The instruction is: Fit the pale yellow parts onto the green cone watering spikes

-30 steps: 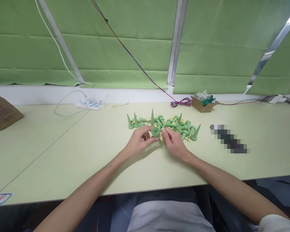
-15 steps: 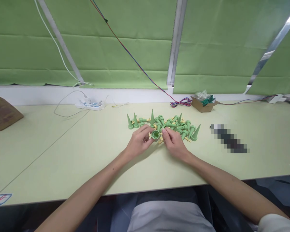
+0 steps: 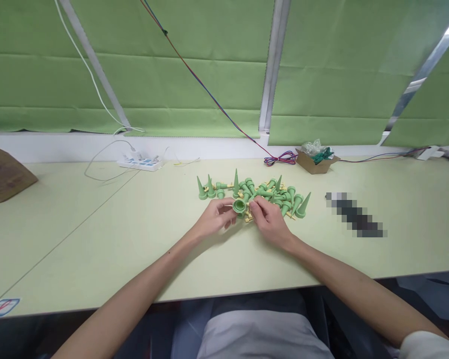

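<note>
Between my hands is a green plastic cone piece [image 3: 239, 206], its round hollow end facing me. My left hand [image 3: 216, 217] has its thumb and fingers closed at the left side of that piece. My right hand [image 3: 271, 222] is pinched at the right of it, on something small that its fingers mostly hide. Just beyond both hands, many green cones with pale yellow stems lie in a pile [image 3: 264, 192]. A few cones stand upright with points up, one of them a tall cone [image 3: 236, 183] behind the held piece.
A small cardboard box [image 3: 314, 163] with clear and green plastic sits at the back, beside a coiled red and blue wire [image 3: 280, 159]. A white power strip [image 3: 142, 162] is at back left, a brown paper bag [image 3: 3, 174] far left. A blurred dark object [image 3: 355, 215] lies right.
The held green piece has tilted and shifted slightly left and up. My left hand has turned, with its lower fingers now showing beneath. My right hand has hardly moved.
</note>
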Demonstrator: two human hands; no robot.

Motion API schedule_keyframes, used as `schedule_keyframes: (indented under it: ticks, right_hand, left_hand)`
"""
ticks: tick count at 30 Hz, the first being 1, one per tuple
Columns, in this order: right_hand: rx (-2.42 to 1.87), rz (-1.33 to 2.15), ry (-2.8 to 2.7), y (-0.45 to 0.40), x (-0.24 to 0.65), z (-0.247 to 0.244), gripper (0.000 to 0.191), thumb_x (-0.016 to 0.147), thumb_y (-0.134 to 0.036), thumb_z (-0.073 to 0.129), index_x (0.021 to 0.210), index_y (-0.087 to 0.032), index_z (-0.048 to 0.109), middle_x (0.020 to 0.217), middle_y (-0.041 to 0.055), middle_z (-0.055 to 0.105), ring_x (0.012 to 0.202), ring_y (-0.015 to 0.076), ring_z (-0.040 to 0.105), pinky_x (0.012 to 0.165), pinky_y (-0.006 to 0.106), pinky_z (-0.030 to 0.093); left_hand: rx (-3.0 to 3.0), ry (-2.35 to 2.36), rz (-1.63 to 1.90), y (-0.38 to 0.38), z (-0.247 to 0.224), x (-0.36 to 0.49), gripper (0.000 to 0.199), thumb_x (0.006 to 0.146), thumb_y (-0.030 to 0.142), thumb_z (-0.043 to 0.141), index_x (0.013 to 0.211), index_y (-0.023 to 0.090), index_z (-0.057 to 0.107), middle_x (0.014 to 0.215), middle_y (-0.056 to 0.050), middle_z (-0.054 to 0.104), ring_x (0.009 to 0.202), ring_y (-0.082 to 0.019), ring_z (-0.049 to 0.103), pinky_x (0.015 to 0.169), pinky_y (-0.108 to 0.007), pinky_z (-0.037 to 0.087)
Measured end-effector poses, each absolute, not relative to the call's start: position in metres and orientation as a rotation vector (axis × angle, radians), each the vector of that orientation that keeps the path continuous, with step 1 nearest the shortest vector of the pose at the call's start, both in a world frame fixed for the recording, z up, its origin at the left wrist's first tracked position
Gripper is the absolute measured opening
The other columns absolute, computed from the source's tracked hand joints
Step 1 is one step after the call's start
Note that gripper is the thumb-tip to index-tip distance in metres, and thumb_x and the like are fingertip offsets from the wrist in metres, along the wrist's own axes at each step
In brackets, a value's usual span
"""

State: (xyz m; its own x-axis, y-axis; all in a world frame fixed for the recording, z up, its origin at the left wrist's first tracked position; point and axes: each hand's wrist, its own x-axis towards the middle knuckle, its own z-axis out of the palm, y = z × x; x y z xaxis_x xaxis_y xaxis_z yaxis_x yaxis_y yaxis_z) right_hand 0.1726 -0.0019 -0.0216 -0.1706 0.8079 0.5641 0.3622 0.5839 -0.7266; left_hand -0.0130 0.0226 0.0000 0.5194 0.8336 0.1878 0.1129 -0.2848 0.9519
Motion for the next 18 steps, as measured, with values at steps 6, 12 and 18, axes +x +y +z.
schedule_keyframes:
  ticks: [6,12,18]
  right_hand:
    - [-0.964,0.529,-1.796,-0.0025,0.1719,-0.0193,0.029,0.101,-0.031,0.042,0.074,-0.021,0.045,0.060,-0.0045,0.041,0.053,0.0111,0.036,0.055,0.026,0.030]
    - [-0.968,0.548,-1.823,-0.0019,0.1723,-0.0196,0.027,0.100,-0.030,0.042,0.075,-0.021,0.046,0.061,-0.0046,0.042,0.054,0.0112,0.036,0.056,0.026,0.030]
    - [-0.979,0.546,-1.843,-0.0008,0.1732,-0.0211,0.028,0.101,-0.033,0.041,0.076,-0.021,0.045,0.062,-0.0039,0.042,0.055,0.0119,0.036,0.056,0.026,0.030]
  left_hand:
    - [1.482,0.748,0.876,0.0282,-0.0045,-0.0137,0.049,0.092,0.058,0.051,0.072,0.014,0.060,0.059,-0.003,0.057,0.052,-0.013,0.053,0.048,-0.026,0.041]
    - [1.516,0.790,0.878,0.0243,-0.0013,-0.0153,0.042,0.087,0.055,0.061,0.073,0.016,0.063,0.061,0.001,0.044,0.054,-0.011,0.054,0.047,-0.024,0.041]
    - [1.614,0.803,0.878,0.0250,-0.0010,-0.0170,0.038,0.087,0.054,0.062,0.078,0.018,0.066,0.068,-0.002,0.051,0.053,-0.010,0.051,0.048,-0.026,0.046]
